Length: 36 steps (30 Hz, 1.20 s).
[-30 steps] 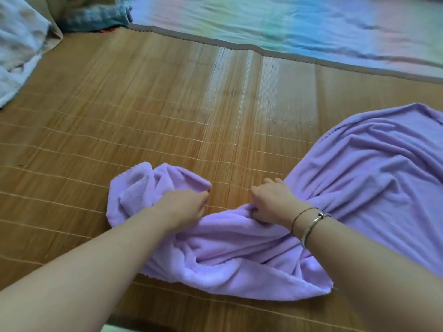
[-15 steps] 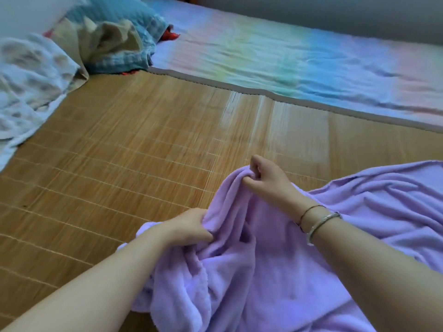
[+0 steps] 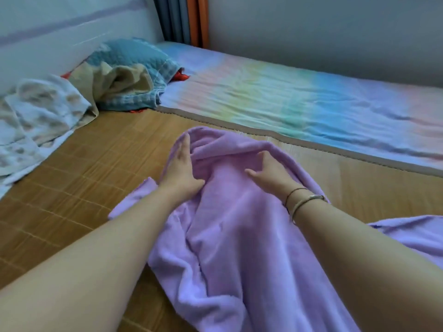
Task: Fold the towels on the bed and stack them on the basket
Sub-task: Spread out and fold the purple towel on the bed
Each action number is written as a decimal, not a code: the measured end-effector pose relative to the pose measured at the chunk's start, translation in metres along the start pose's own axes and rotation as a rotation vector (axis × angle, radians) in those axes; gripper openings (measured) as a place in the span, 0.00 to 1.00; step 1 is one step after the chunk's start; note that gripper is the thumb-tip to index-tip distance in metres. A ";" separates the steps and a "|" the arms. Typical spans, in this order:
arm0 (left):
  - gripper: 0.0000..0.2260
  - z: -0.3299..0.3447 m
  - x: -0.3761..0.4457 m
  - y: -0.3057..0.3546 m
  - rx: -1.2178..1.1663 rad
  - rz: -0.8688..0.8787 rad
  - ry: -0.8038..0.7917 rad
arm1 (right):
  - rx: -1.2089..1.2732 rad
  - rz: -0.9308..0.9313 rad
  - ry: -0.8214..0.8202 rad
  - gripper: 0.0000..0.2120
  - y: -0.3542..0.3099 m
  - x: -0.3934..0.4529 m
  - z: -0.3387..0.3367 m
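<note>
Nearest the camera, two bare forearms reach forward from the bottom edge, their elbows cut off by the frame. Beneath and between them a lilac towel [image 3: 230, 248] lies bunched in soft ridges on a bamboo mat [image 3: 79, 164] covering the bed; its near end runs out of view at the bottom, and a further part shows to the right of the right forearm, which hides where it joins the rest. The left hand [image 3: 180, 170] lies flat on the towel's left fold, fingers straight and together, thumb spread toward the middle, gripping nothing. Just right of it, the right hand [image 3: 268, 170] also rests open on the cloth, fingers loosely curled and thumb pointing toward the left hand; thin bracelets [image 3: 303, 201] circle its wrist. Ahead of both hands the towel's far edge rolls up into a rounded hump. Left of the left hand and well apart, a white patterned cloth [image 3: 36, 123] spills onto the mat, its shape blurred. Beyond it sit a crumpled tan cloth [image 3: 124, 83] and a blue quilted pillow [image 3: 134, 56]. Farther right, a pastel rainbow sheet [image 3: 287, 99] stretches to the wall. No basket can be made out.
</note>
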State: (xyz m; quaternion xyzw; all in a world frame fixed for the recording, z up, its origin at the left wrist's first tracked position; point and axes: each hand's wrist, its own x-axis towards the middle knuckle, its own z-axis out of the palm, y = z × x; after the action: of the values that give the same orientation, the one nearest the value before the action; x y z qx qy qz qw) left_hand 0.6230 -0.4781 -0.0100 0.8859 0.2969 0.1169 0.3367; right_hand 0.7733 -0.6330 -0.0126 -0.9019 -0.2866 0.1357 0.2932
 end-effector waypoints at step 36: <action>0.33 -0.096 -0.264 -0.203 0.445 -0.447 -0.283 | 0.008 -0.032 -0.753 0.24 -0.112 -0.283 0.192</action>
State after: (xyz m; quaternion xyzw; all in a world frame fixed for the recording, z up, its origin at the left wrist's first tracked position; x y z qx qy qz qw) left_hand 0.2826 -0.4663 -0.0750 0.8580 0.4523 -0.1514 0.1905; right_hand 0.4190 -0.6407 -0.0745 -0.7831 -0.3879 0.4543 0.1729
